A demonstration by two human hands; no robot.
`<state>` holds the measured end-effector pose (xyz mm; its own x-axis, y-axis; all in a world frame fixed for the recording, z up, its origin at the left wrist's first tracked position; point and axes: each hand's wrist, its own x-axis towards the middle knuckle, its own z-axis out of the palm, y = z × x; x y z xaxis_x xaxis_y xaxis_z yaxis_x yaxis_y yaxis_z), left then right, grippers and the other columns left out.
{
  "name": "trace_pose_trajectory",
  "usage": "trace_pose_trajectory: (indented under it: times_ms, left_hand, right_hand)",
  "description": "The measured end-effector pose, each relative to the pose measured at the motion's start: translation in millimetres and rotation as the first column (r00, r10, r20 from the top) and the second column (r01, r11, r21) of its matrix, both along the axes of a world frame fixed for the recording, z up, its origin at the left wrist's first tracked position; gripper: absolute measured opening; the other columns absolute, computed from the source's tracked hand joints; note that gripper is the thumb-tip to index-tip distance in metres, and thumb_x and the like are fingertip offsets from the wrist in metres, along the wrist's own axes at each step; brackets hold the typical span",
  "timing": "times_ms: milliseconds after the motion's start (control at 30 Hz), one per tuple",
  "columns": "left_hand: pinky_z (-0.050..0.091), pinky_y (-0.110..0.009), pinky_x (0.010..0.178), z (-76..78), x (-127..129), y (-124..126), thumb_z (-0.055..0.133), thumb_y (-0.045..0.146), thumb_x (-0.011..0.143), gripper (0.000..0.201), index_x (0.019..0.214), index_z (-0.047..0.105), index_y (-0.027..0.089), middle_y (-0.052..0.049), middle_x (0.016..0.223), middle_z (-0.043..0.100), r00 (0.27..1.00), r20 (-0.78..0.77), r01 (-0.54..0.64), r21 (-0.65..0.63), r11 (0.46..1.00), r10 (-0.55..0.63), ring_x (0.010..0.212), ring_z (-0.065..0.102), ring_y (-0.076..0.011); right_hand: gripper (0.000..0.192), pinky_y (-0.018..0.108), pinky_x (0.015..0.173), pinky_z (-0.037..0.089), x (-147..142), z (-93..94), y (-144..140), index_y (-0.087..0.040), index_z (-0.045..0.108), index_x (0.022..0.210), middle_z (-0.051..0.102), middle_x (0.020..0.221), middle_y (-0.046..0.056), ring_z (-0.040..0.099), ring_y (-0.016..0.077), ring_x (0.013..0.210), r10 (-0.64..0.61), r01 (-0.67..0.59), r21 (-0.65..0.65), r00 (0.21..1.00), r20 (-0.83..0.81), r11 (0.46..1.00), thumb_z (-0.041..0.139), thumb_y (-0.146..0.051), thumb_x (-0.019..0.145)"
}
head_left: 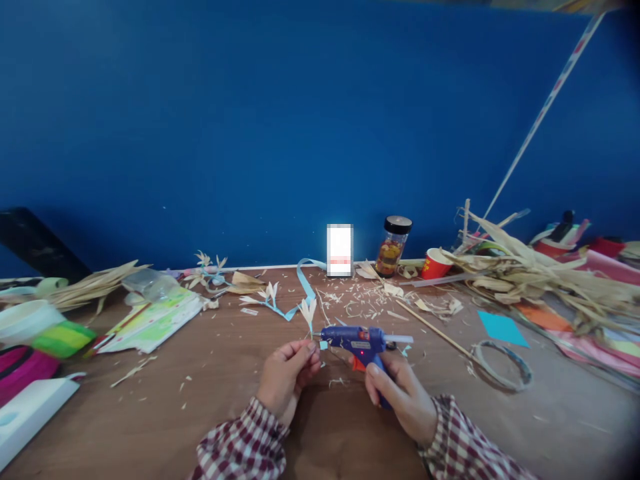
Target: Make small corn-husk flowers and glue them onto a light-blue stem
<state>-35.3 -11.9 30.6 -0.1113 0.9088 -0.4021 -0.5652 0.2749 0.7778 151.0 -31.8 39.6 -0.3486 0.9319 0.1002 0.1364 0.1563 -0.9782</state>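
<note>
My right hand [397, 390] is wrapped around the handle of a blue hot glue gun [353, 338]. A small red light glows on its side, and a clear glue stick [400, 339] juts from its back. The nozzle points left, close to the fingertips of my left hand [290, 373]. Those fingers are closed in a pinch on the thin stem of a pale corn-husk flower [308, 312], which stands upright. A small light-blue paper tab [323, 345] shows beside the fingertips. Behind the flower, a light-blue ribbon [306, 285] curls across the table.
Another husk flower [270, 295] lies left of the ribbon. Husk scraps [357, 300] litter the table's back, near a black-lidded jar [393, 247] and a red paper cup [434, 265]. A wrapped ring [503, 365], a stick [435, 328] and dried husks [540, 273] lie right.
</note>
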Motion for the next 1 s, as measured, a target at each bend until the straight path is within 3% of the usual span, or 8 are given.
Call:
trace_pose_trajectory:
  times_ms: [133,333,533,700,1000]
  left_hand:
    - [0.052,-0.015,0.05,-0.6,-0.3,0.2,0.066,0.009,0.066,0.004,0.065,0.062,0.009,-0.003,0.057,0.06,1.0,-0.002,0.017,0.021,1.0,-0.017,0.049,0.056,-0.0065]
    - [0.053,-0.018,0.053,2.8,0.2,-1.1,0.058,0.003,0.071,0.006,0.068,0.06,0.008,-0.004,0.061,0.061,0.999,0.032,0.015,-0.01,1.0,-0.015,0.052,0.058,-0.0078]
    - [0.053,-0.017,0.055,2.8,-1.3,-2.1,0.054,0.004,0.075,0.008,0.071,0.06,0.008,-0.004,0.063,0.059,0.998,0.055,0.041,0.03,0.999,-0.043,0.053,0.056,-0.0065]
    - [0.052,-0.017,0.056,-0.9,-0.3,-1.2,0.058,0.01,0.074,0.006,0.068,0.059,0.009,-0.002,0.062,0.056,0.993,0.085,0.075,0.083,0.994,-0.082,0.052,0.053,-0.0045]
    - [0.051,-0.016,0.05,0.0,2.9,-2.3,0.057,0.012,0.075,0.013,0.062,0.055,0.01,0.0,0.058,0.053,0.995,0.071,0.062,0.042,0.997,-0.065,0.048,0.049,-0.0034]
  right_hand:
    - [0.037,0.023,0.051,0.031,-0.3,0.4,0.5,-0.016,0.049,0.061,0.045,0.051,-0.002,0.04,0.0098,0.049,0.004,-0.004,0.009,1.0,-0.001,1.0,0.037,-0.042,0.085]
    - [0.033,0.023,0.049,0.03,0.2,-1.2,0.7,-0.015,0.05,0.067,0.046,0.051,-0.002,0.04,0.0095,0.048,0.0,0.0,0.013,1.0,-0.023,1.0,0.038,-0.04,0.085]
    - [0.031,0.023,0.05,0.03,0.6,-1.6,0.5,-0.013,0.053,0.09,0.046,0.052,-0.003,0.04,0.0099,0.049,0.012,-0.012,0.006,1.0,-0.017,1.0,0.037,-0.039,0.086]
    - [0.032,0.023,0.051,0.03,0.7,-2.2,0.5,-0.013,0.054,0.089,0.046,0.052,-0.002,0.04,0.0096,0.049,0.017,-0.017,0.012,1.0,-0.005,1.0,0.036,-0.039,0.086]
    - [0.031,0.024,0.05,0.03,0.4,-2.3,-0.8,-0.014,0.054,0.087,0.047,0.052,-0.002,0.04,0.0101,0.049,0.004,-0.004,0.011,1.0,-0.006,1.0,0.037,-0.04,0.086]
